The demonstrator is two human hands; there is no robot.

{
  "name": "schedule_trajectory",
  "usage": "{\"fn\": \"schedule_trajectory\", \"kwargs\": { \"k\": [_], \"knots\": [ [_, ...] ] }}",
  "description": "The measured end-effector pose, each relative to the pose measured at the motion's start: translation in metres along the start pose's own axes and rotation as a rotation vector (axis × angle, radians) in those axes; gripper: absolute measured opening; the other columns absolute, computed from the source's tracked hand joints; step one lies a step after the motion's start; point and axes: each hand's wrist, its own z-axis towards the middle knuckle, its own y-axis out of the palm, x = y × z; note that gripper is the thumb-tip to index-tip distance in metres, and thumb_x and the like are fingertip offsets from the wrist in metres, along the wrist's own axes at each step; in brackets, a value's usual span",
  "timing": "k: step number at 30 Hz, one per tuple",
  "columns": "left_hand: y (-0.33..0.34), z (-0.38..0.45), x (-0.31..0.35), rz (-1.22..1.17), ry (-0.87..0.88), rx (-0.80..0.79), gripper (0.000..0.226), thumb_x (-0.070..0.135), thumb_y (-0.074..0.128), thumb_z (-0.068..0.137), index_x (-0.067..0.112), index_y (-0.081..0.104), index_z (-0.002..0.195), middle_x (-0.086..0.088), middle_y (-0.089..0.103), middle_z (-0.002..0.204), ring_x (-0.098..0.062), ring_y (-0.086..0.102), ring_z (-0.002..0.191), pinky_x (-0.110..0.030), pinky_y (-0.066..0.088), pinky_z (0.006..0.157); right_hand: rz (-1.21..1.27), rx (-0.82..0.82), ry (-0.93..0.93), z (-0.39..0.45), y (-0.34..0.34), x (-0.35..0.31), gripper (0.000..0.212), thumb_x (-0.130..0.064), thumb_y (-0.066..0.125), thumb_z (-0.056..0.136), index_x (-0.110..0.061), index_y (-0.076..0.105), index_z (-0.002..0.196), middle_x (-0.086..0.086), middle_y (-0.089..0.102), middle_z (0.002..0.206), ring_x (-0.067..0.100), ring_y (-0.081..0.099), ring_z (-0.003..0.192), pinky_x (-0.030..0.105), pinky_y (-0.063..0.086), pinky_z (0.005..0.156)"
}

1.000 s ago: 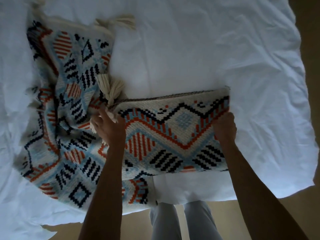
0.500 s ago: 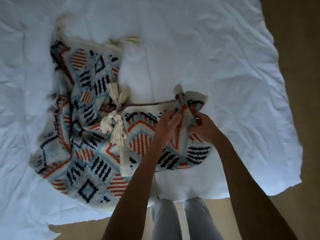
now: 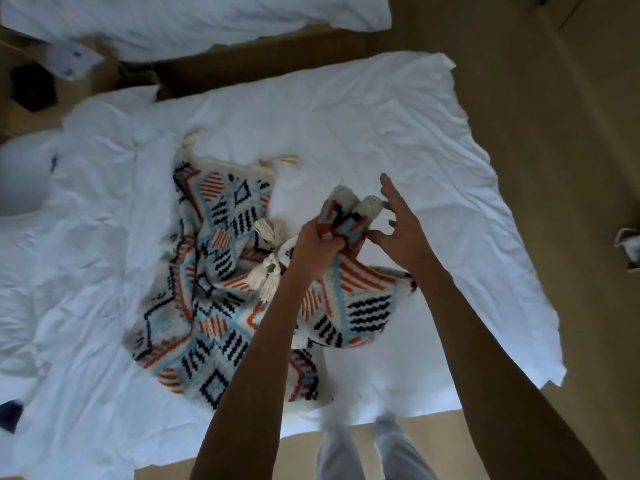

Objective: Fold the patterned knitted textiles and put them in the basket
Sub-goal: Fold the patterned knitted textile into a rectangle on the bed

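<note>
Two patterned knitted textiles in cream, blue, orange and black lie on a white sheet (image 3: 381,126). The larger one (image 3: 214,278) is spread crumpled on the left, with cream tassels (image 3: 268,285). The smaller one (image 3: 349,296) is bunched and lifted at its top edge. My left hand (image 3: 318,247) grips that gathered top edge in a fist. Just right of the bunch, my right hand (image 3: 398,230) has its fingers spread; its thumb and fingertips touch the fabric's side. No basket is in view.
The white sheet covers a low bed or mattress on a tan floor (image 3: 554,98). Another white bed (image 3: 194,22) lies beyond. Dark objects and a white paper (image 3: 72,58) sit at the far left. My legs (image 3: 363,452) stand at the sheet's near edge.
The smaller textile, flat and held at both ends a second ago, is now gathered into a bunch. My left hand moved right to grip it; my right hand released and spread its fingers.
</note>
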Motion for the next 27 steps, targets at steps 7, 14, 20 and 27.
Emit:
{"fn": "schedule_trajectory", "kwargs": {
  "k": [7, 14, 20, 27],
  "knots": [
    [-0.053, -0.049, 0.067, 0.01, 0.089, 0.078, 0.033, 0.006, 0.056, 0.067, 0.001, 0.068, 0.097, -0.017, 0.072, 0.093, -0.035, 0.07, 0.092, -0.054, 0.057, 0.084, -0.036, 0.007, -0.268, 0.002, -0.014, -0.112, 0.018, -0.007, 0.077, 0.081, -0.007, 0.064, 0.094, 0.008, 0.067, 0.115, 0.017, 0.062, 0.107, 0.027, 0.051, 0.089],
    [-0.057, -0.106, 0.131, -0.318, 0.131, 0.054, 0.041, -0.005, 0.043, 0.082, -0.003, 0.059, 0.12, -0.013, 0.069, 0.096, -0.013, 0.071, 0.075, -0.026, 0.058, 0.069, 0.04, 0.028, -0.267, -0.019, -0.005, -0.187, 0.016, -0.015, 0.072, 0.084, -0.012, 0.065, 0.098, 0.0, 0.067, 0.094, 0.011, 0.064, 0.09, 0.025, 0.052, 0.078],
    [-0.072, -0.117, 0.138, -0.185, 0.191, 0.123, 0.041, 0.037, 0.032, 0.107, 0.019, 0.067, 0.117, -0.007, 0.073, 0.11, -0.022, 0.07, 0.102, -0.04, 0.054, 0.095, 0.06, 0.129, -0.327, -0.039, -0.016, -0.199, 0.021, -0.013, 0.082, 0.076, -0.011, 0.065, 0.087, 0.005, 0.068, 0.102, 0.012, 0.064, 0.095, 0.029, 0.052, 0.082],
    [-0.061, -0.123, 0.155, 0.114, 0.28, 0.008, 0.042, 0.045, 0.032, 0.106, 0.025, 0.063, 0.125, 0.0, 0.071, 0.114, -0.012, 0.068, 0.104, -0.038, 0.053, 0.098, 0.002, 0.026, -0.236, -0.043, -0.028, -0.201, 0.021, -0.017, 0.083, 0.075, -0.019, 0.068, 0.09, 0.0, 0.046, 0.146, 0.006, 0.04, 0.135, 0.018, 0.034, 0.107]
  ]
}}
